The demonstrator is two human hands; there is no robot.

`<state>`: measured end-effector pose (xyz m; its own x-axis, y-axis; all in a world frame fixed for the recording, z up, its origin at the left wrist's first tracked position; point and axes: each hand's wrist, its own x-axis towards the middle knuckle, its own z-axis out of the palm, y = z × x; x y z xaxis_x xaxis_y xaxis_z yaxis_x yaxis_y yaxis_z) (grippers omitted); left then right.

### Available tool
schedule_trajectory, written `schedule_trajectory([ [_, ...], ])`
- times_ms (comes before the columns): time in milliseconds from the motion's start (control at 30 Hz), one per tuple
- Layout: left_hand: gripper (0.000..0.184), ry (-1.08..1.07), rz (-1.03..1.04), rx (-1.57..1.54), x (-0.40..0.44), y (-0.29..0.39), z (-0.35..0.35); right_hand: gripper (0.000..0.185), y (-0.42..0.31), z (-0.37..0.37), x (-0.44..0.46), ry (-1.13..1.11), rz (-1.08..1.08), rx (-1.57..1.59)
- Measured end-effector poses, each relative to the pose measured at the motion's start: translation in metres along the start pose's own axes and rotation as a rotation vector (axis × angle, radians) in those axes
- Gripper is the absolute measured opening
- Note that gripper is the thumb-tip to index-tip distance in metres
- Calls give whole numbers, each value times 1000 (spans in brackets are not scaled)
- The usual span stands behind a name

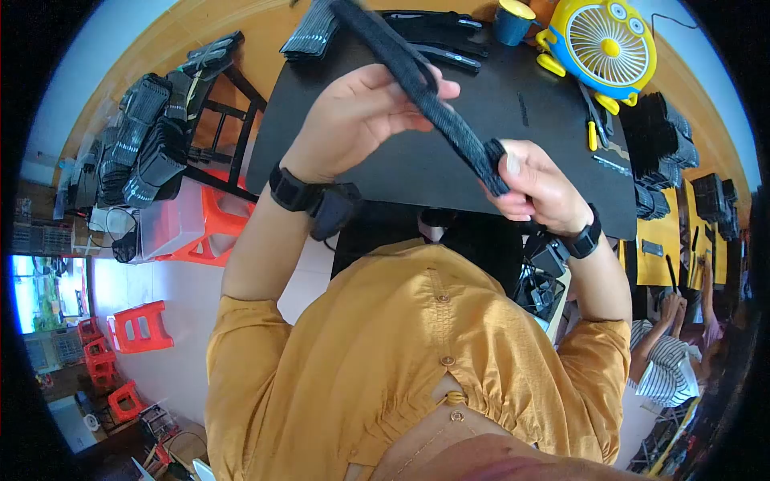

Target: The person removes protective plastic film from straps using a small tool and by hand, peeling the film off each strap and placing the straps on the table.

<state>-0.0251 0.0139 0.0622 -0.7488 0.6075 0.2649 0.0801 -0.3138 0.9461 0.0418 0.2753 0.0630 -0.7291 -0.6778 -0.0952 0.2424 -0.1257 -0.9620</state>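
A long black fabric strap (pixel 453 128) is stretched diagonally above the dark table (pixel 481 172). Its lower end is pinched between the thumb and fingers of my right hand (pixel 541 183). My left hand (pixel 365 116) is closed around the strap's upper part, where a loop of the material stands out at the fingers. The strap's far end runs up past the top edge of the view. Black bands circle both wrists. A small dark strip (pixel 524 109) lies on the table beyond my right hand.
Stacks of black straps (pixel 309 36) lie at the table's back left, beside dark pieces (pixel 449 58). A yellow-blue fan (pixel 609 48), a blue cup (pixel 513 24) and a yellow-handled tool (pixel 593 135) are at the right. Red stools (pixel 140 327) stand left. Another person (pixel 666 361) works at far right.
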Motion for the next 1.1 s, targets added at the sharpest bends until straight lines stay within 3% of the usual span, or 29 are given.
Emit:
schedule_trajectory([
  [67, 46, -149, -50, -533, 2, 3, -3, 43, -8, 2, -6, -15, 20, -158],
  [100, 57, -280, -37, -574, 5, 3, -9, 43, -9, 2, -6, -15, 20, -155],
  [167, 62, -386, -41, -663, 6, 3, -13, 43, -9, 3, -6, -91, -253, -693],
  [200, 64, -337, -154, -526, 4, 14, -15, 40, -19, 5, -12, -98, -149, -795],
  [233, 64, -326, -160, -532, 0, 25, -14, 42, -19, 8, -16, -76, -205, -846],
  [300, 63, -317, -310, -183, -7, 47, -12, 43, -33, 11, -24, -74, -201, -1075],
  [333, 49, -310, -328, -77, -11, 54, -14, 46, -34, 9, -28, -69, -229, -1171],
  [367, 49, -309, -341, -81, -12, 58, -19, 49, -34, 11, -33, -9, -241, -1236],
  [433, 32, -558, -343, 143, -10, 69, -28, 50, -33, 13, -37, 51, -341, -1450],
  [467, 20, -594, -324, 200, -13, 77, -26, 50, -32, 15, -40, 51, -338, -1437],
  [500, 20, -593, -333, 197, -16, 90, -27, 50, -33, 16, -44, 58, -356, -1535],
  [567, 27, -364, -326, 183, -29, 116, -46, 48, -28, 7, -56, 101, -352, -1681],
  [633, 27, -112, -71, 225, -53, 131, -93, 48, -20, -17, -76, 274, -308, -1618],
  [700, 28, 97, -79, 177, -85, 141, -115, 47, -17, -24, -97, 402, -191, -1626],
  [800, 28, 298, -67, 70, -131, 157, -146, 45, -13, -32, -120, 504, -83, -1595],
  [1033, 50, 674, -120, 398, -180, 167, -158, 47, 5, -46, -126, 619, 33, -1484],
  [1100, 52, 659, -172, 486, -189, 164, -174, 48, 11, -42, -112, 608, -19, -1488],
])
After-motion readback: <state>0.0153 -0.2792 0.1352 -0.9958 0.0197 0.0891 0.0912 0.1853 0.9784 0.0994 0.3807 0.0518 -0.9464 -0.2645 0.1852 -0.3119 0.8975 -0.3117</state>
